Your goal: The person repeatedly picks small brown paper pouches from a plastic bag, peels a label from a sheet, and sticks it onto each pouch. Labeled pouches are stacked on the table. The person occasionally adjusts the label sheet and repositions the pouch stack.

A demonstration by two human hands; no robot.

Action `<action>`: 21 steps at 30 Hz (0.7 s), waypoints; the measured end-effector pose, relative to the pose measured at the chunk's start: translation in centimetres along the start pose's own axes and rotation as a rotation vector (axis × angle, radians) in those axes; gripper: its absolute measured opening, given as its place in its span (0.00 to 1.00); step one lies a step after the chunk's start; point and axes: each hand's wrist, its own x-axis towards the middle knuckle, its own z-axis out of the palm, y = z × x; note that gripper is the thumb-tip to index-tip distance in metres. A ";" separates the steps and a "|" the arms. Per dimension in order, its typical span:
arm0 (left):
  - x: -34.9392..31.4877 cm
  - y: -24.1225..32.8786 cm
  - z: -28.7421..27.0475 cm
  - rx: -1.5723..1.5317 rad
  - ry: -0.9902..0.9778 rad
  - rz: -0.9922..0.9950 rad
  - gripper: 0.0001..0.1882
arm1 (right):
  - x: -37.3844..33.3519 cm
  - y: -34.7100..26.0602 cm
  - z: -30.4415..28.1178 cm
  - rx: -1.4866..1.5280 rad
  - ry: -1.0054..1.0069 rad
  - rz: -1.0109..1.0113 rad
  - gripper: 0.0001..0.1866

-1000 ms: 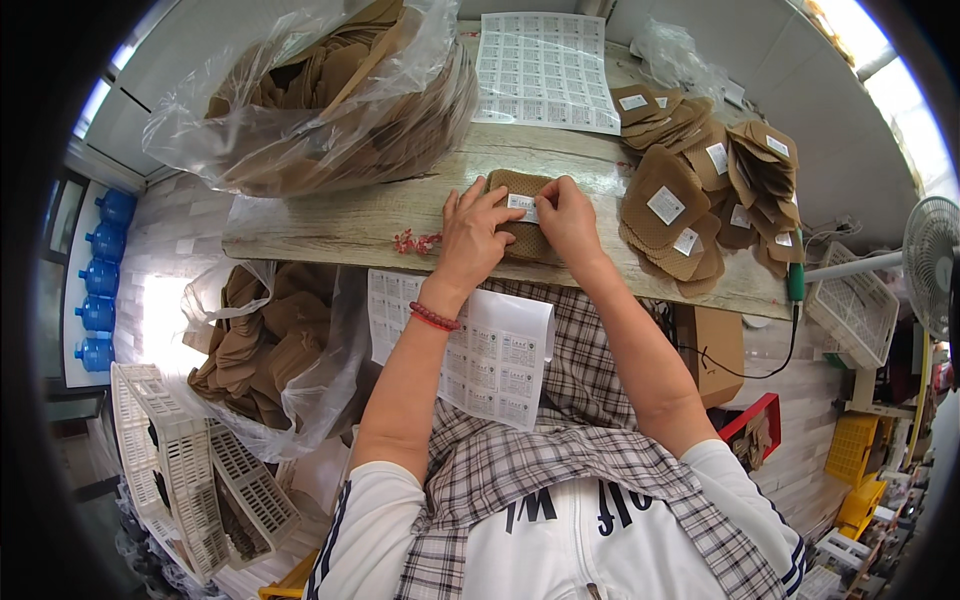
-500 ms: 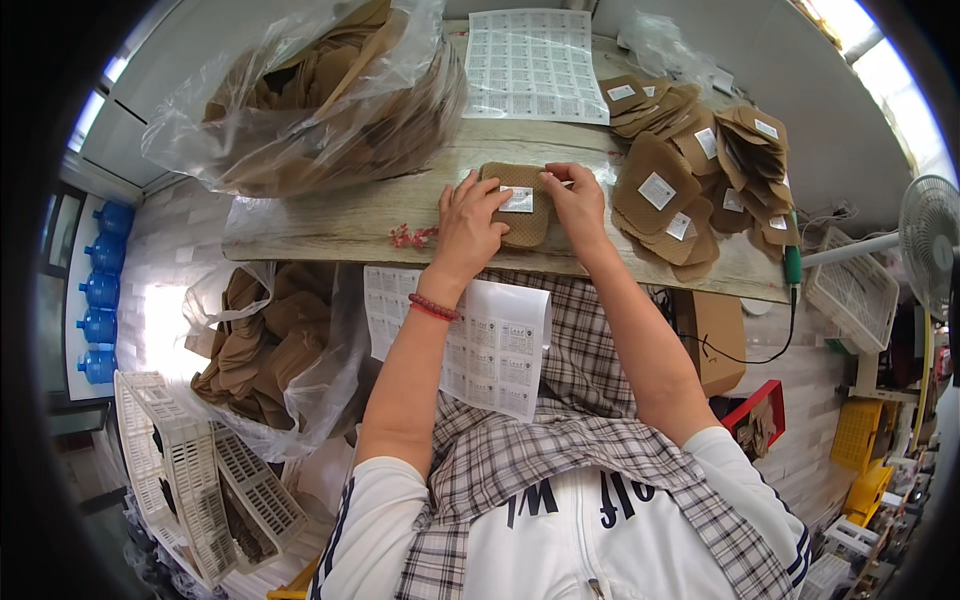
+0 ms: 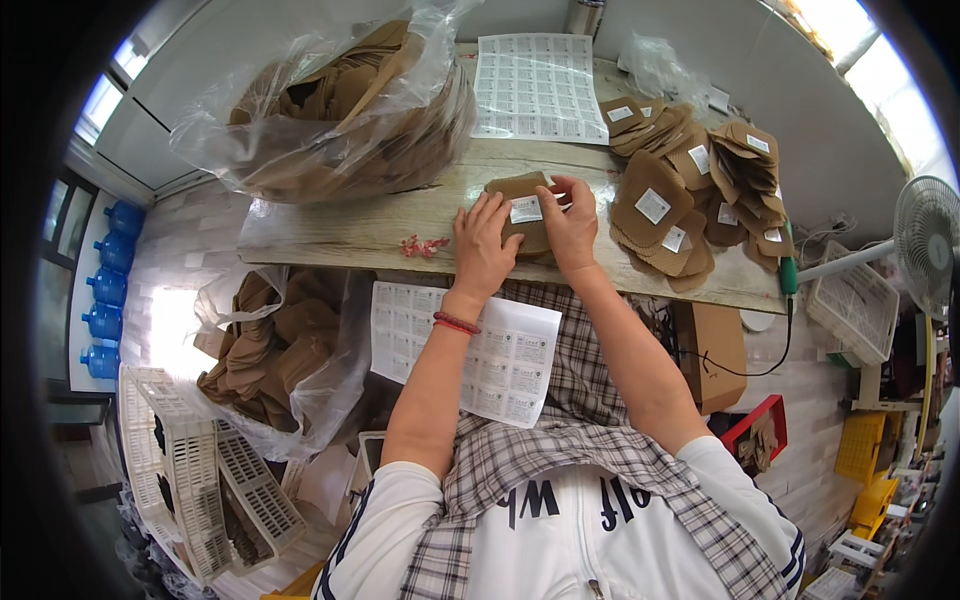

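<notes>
A brown textured pad [image 3: 521, 187] with rounded corners is on the table in front of me, a white printed label [image 3: 525, 209] on its upper face. My left hand [image 3: 484, 243] holds the pad's left side, fingers over its edge and thumb low down. At the right side, my right hand [image 3: 571, 226] is closed with bent fingers on the pad, its thumb by the label's right end. Its fingertips are partly hidden. Across my lap lies a sheet of printed labels [image 3: 513, 366], partly under my left forearm.
Labelled brown pads [image 3: 650, 205] are heaped at right, beside a green-handled tool [image 3: 788, 272]. A clear bag of pads [image 3: 345, 150] stands at back left, another bag [image 3: 270, 350] below. A second label sheet [image 3: 536, 88] lies at the back. Red scraps [image 3: 424, 246] lie left of my hands.
The view has shifted slightly. My right hand has come inward from the pad's upper right corner to the label's right end. My left hand has slid lower along the pad's left side.
</notes>
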 end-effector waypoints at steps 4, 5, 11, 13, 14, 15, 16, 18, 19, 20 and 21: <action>-0.4 0.1 1.0 0.083 0.040 0.006 0.22 | -1.5 0.9 0.6 -0.359 -0.081 -0.147 0.28; -0.5 0.2 1.1 0.101 0.043 -0.001 0.22 | -1.5 1.2 0.6 -0.357 -0.072 -0.129 0.27; -0.9 0.2 1.1 0.037 0.101 -0.015 0.22 | -0.6 0.8 0.6 -0.142 -0.057 0.196 0.16; -0.9 0.6 1.1 0.035 0.174 0.001 0.23 | 0.1 0.4 0.4 -0.173 -0.029 0.249 0.14; -0.8 0.9 1.1 0.040 0.243 0.020 0.23 | 0.3 1.2 0.6 -0.207 0.074 0.138 0.12; -1.1 0.9 0.9 0.049 0.314 0.031 0.24 | 0.2 0.6 0.4 -0.026 0.059 0.176 0.11; -1.4 0.9 0.7 0.132 0.364 0.036 0.24 | 0.3 0.0 -0.2 0.154 0.046 0.214 0.10; -1.6 1.0 0.4 0.141 0.455 0.028 0.23 | 0.9 -1.6 -2.3 0.405 0.042 0.229 0.07; -1.9 1.0 0.2 0.148 0.496 0.014 0.23 | 1.2 -3.0 -4.1 0.394 0.072 0.195 0.07; -1.9 0.9 0.3 0.144 0.516 0.013 0.23 | 1.9 -3.1 -6.1 0.340 0.122 0.152 0.07; -1.8 1.0 0.3 0.131 0.533 0.021 0.23 | 2.8 -2.9 -8.2 0.231 0.193 0.065 0.08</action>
